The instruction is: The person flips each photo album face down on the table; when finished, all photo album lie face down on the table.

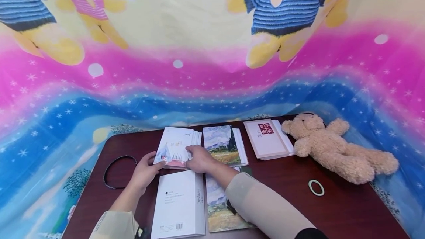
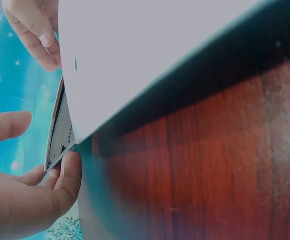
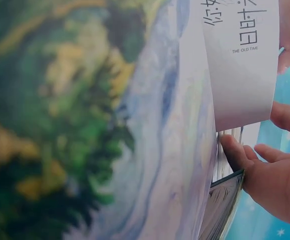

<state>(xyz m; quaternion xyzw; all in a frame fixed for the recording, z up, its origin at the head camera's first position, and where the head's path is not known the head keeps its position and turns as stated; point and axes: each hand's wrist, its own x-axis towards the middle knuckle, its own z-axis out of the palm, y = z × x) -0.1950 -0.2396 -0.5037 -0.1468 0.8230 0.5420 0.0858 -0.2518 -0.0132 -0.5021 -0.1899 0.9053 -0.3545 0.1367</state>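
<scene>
A white photo album [image 1: 174,145] with a small tent picture lies at the back left of the table. My left hand [image 1: 144,170] is at its lower left corner; the left wrist view has fingertips [image 2: 71,167] against its edge and the thumb raised apart. My right hand [image 1: 200,159] touches the album's lower right side, one finger [image 3: 233,152] set against the page edges in the right wrist view. Close in front lies a second white album [image 1: 177,205], back cover up with a barcode. The right forearm crosses over a landscape-painting album [image 1: 220,209].
Another landscape album [image 1: 220,145] and a pale pink album with red characters [image 1: 263,137] lie along the back. A teddy bear [image 1: 335,146] lies at the right, near a pale green ring [image 1: 316,187]. A thin black hoop [image 1: 111,169] is at the left. Printed cloth [image 1: 212,80] hangs behind.
</scene>
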